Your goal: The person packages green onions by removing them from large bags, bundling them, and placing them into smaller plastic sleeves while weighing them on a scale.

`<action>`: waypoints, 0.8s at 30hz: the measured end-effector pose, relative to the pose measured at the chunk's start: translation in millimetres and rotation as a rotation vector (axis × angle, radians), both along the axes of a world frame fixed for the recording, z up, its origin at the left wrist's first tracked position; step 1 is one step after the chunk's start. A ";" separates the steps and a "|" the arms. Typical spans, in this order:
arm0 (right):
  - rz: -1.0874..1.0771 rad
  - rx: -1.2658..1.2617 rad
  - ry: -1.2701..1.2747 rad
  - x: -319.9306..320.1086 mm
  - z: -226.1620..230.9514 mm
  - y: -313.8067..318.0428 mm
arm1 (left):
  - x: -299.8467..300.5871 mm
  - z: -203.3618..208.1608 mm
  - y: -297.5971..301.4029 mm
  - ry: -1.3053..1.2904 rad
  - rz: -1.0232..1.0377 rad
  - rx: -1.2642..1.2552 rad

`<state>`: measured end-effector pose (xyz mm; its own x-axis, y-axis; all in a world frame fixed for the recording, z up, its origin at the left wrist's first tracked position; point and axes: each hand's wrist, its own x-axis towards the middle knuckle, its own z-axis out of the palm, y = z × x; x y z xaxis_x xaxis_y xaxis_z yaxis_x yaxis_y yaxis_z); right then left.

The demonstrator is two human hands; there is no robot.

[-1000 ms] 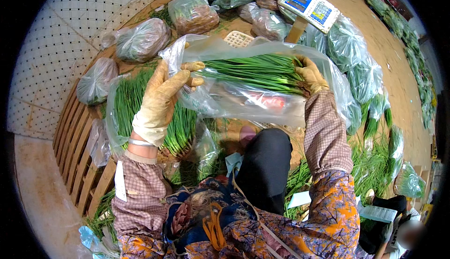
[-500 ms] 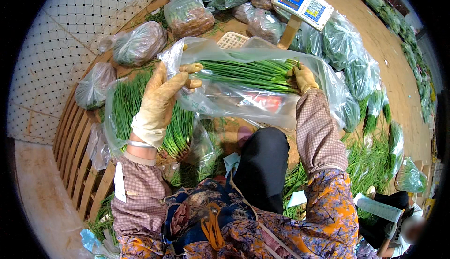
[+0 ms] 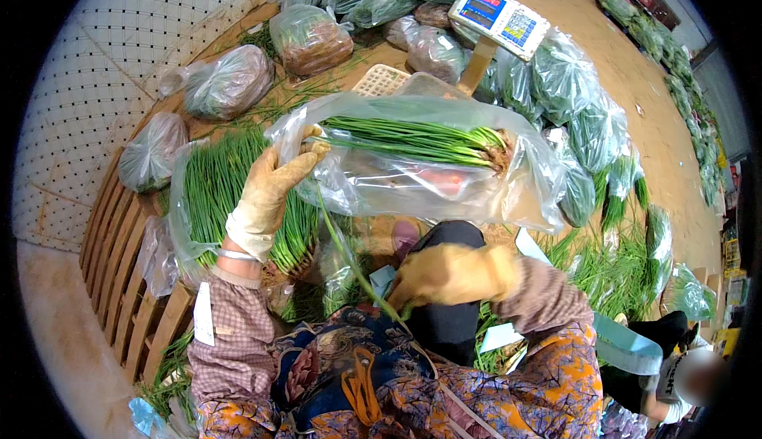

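Left hand (image 3: 268, 189): fingers clasp clear plastic bag (image 3: 528, 197) at its left end; scallion bundle (image 3: 413, 140) lies inside, roots (image 3: 500, 150) rightward; bundle looks light, bendy, easily bruised; bag limp, probably slippery; best hold is near the firmer root end; right hand (image 3: 456, 274) blurred over dark-trousered knee (image 3: 448, 235), beside loose green leaf (image 3: 340, 242); cannot tell if its fingers grip it.

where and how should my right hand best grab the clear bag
I'd grip the loose plastic at its right end, coming from the right with fingers and thumb on either side. The clear bag lies lengthwise, the left hand holds its left end, and plastic extends beyond the roots of the green bunch, so pinching there should spare the stalks.
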<state>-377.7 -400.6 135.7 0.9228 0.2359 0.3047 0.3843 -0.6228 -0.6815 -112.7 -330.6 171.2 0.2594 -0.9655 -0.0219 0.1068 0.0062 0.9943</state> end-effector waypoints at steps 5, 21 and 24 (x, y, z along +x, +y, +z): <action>-0.240 -0.603 0.462 28.3 -98.6 41.9 | -6.4 -12.4 8.3 0.046 0.002 0.050; -0.490 -0.044 0.979 132.6 -191.8 26.7 | 63.7 -32.9 100.8 0.130 0.172 0.035; -0.687 0.052 0.874 119.4 -309.5 6.0 | 102.7 -74.3 143.8 0.381 0.387 -0.046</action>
